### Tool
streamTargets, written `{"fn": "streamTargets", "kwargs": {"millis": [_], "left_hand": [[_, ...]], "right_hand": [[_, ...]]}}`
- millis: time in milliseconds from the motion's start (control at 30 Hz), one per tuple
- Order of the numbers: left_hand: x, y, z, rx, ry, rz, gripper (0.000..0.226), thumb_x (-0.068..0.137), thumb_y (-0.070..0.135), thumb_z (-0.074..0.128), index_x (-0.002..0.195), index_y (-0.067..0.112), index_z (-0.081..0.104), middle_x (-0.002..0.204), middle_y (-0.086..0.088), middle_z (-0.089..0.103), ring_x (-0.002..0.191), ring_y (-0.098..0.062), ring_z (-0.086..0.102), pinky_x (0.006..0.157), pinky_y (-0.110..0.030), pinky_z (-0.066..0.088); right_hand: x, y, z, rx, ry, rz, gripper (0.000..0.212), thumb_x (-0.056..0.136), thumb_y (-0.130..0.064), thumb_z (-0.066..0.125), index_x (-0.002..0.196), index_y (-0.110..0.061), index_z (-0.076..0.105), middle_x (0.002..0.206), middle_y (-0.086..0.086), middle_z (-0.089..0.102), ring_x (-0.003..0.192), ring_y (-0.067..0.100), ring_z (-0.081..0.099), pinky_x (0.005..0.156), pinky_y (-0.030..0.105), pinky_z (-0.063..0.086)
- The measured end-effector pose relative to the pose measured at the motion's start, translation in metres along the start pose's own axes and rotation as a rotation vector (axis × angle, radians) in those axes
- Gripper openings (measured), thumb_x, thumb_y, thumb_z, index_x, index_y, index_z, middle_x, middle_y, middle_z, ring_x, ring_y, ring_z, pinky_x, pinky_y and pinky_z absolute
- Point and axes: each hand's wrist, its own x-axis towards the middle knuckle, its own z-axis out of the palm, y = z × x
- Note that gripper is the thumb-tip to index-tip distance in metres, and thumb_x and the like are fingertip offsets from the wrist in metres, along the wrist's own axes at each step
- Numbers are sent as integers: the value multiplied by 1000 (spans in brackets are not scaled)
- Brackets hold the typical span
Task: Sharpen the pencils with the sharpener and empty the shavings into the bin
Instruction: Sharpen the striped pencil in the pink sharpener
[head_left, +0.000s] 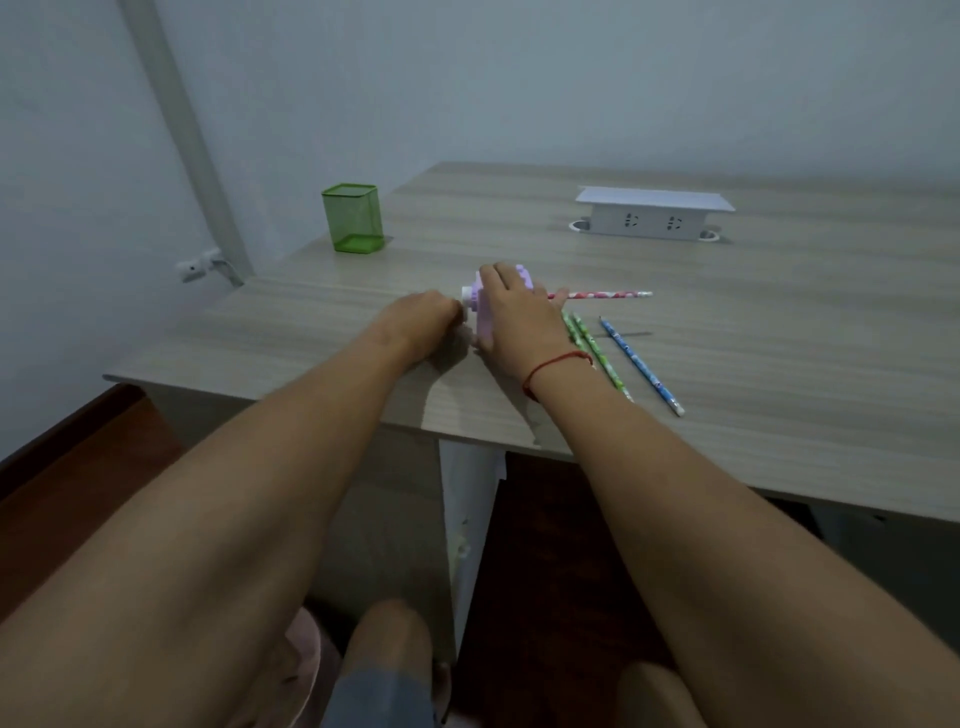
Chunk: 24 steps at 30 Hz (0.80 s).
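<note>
Wood-grain laminate covered the desk (727, 415), where two green pencils (597, 353) and a blue one (641, 366) lay. The right hand (519, 322) clasped the lilac plastic sharpener (480, 312), mostly hiding it; a pink pencil (602, 295) stuck out rightward. The left hand (421, 322) curled closed at its white crank, grip unclear. Farther off stood a green mesh bin (353, 218).

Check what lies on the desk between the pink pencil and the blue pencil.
In the head view, two green pencils lie side by side between the pink pencil and the blue pencil, their upper ends hidden by the right hand.
</note>
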Motion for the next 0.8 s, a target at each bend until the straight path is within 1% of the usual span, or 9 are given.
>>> {"fn": "streamTargets", "kwargs": {"millis": [100,167,233,333,400,467,567,700,800], "left_hand": [[19,-5,-11,61,113,18,21,90,6,48,109,5,58,109,-21,63,100,-38,61,79,-42,46],[27,-6,-26,69,179,53,23,92,3,44,112,3,57,111,-23,62,102,-39,60,79,-42,45],[26,-6,-38,76,230,83,24,95,5,41,114,3,56,111,-24,62,102,-40,60,77,-42,44],[12,0,-41,42,295,73,24,99,12,36,107,2,56,105,-25,63,96,-42,60,71,-42,42],[2,4,-40,3,321,60,24,100,14,35,103,1,55,102,-25,63,92,-42,59,66,-39,36],[-7,5,-40,-5,333,70,22,99,13,36,102,2,56,101,-23,63,92,-41,59,66,-38,35],[-21,8,-35,-27,322,69,20,96,6,39,106,5,57,104,-20,64,94,-38,60,69,-39,40],[-33,12,-22,-32,306,39,24,94,4,42,113,7,57,105,-18,66,95,-37,62,70,-39,43],[-36,11,-14,-4,234,26,22,95,7,43,112,6,58,102,-19,65,91,-37,62,68,-38,44]], "right_hand": [[2,-1,-1,18,-42,18,65,81,-29,72,136,-20,39,143,3,42,124,34,50,106,64,31],[5,-2,-3,9,-53,47,58,84,-26,68,135,-20,40,143,2,42,122,36,51,106,65,29],[8,-4,-4,-20,-49,68,52,86,-23,63,133,-19,41,142,3,42,119,37,53,105,66,29],[10,-6,-6,-41,-85,86,57,86,-23,64,137,-19,39,144,3,40,118,38,54,106,66,27],[11,-7,-6,-39,-94,90,57,85,-22,65,136,-19,39,143,4,40,120,39,52,105,65,29],[12,-8,-4,-45,-90,97,54,85,-21,63,134,-20,40,143,4,40,120,39,52,104,65,31],[12,-10,-4,-38,-102,119,58,83,-20,67,134,-20,40,143,4,40,119,41,52,104,64,32],[12,-13,-5,-35,-99,145,59,82,-18,69,134,-18,41,141,6,40,118,39,52,105,65,30],[13,-15,-9,-31,-133,166,64,83,-18,69,138,-17,38,145,6,37,121,41,50,107,64,28]]}}
